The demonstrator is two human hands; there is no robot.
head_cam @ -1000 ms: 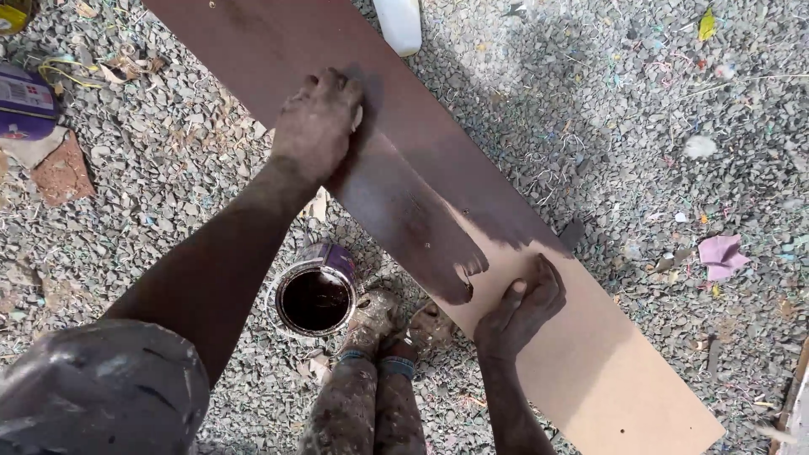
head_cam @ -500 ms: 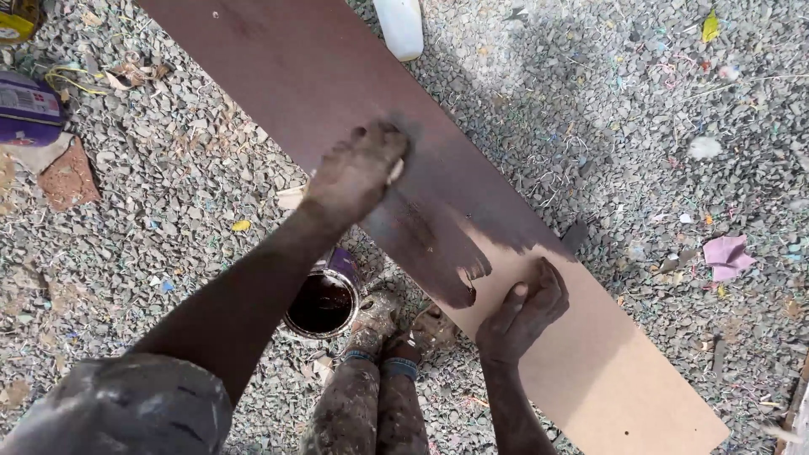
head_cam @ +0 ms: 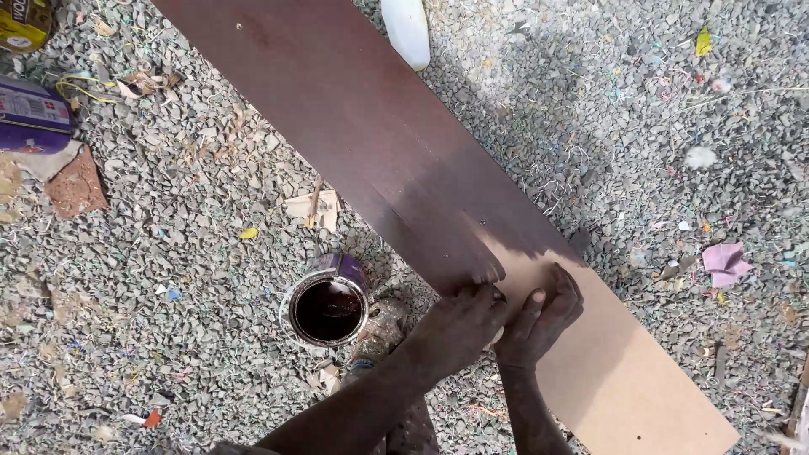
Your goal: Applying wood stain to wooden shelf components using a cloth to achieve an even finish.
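A long board (head_cam: 337, 109) lies slantwise on gravel. Its upper left part is stained dark brown and its lower right end (head_cam: 640, 371) is bare tan. My left hand (head_cam: 459, 324) sits at the board's near edge, where the stain ends. Its fingers are closed on a small pale cloth (head_cam: 495, 337) that barely shows. My right hand (head_cam: 539, 320) rests flat on the bare wood right beside it, fingers spread. Both hands are smeared dark. An open can of dark stain (head_cam: 328, 309) stands on the gravel just left of my left forearm.
A white plastic bottle (head_cam: 406, 29) leans at the board's far edge. A purple tin (head_cam: 29, 114) and a yellow box (head_cam: 21, 21) lie at the far left, a pink scrap (head_cam: 725, 263) at the right. My stained shoe (head_cam: 383, 329) is beside the can.
My left hand has swept down the board from its upper part to the stain's edge next to my right hand. The right hand has stayed in place.
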